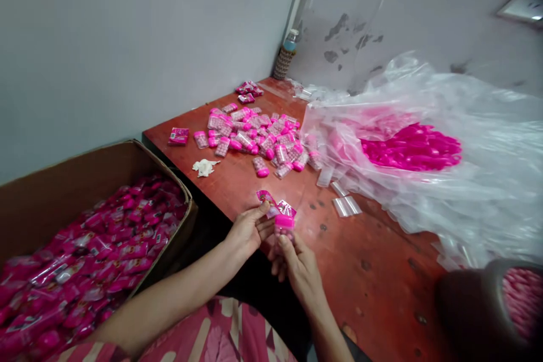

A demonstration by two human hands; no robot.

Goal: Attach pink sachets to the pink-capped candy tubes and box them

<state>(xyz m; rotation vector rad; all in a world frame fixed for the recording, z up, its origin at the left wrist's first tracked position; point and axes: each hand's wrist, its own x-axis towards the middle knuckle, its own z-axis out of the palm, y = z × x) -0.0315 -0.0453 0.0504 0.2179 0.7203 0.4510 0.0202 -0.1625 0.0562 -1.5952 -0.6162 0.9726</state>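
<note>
Close to the table edge, my left hand (246,233) pinches a pink printed plastic sleeve (267,201) between thumb and fingers. A shiny printed part (287,208) shows just right of it; whether it belongs to the same sleeve I cannot tell. My right hand (300,268) grips a small clear container (284,226) with a bright pink cap, cap end up, pink balls inside. The container is beside the left fingertips, just below the shiny part. Beyond my hands lies a heap of similar capped containers (254,130) on the red table (339,266).
A cardboard box (189,195) of pink wrapped containers (106,249) stands at left. Pink caps (411,147) fill a large clear bag (487,141) at right. A dark tub (470,305) holds pink balls (524,300). Clear tubes (347,206), printed sleeves (179,136) and a bottle (285,55) are on the table.
</note>
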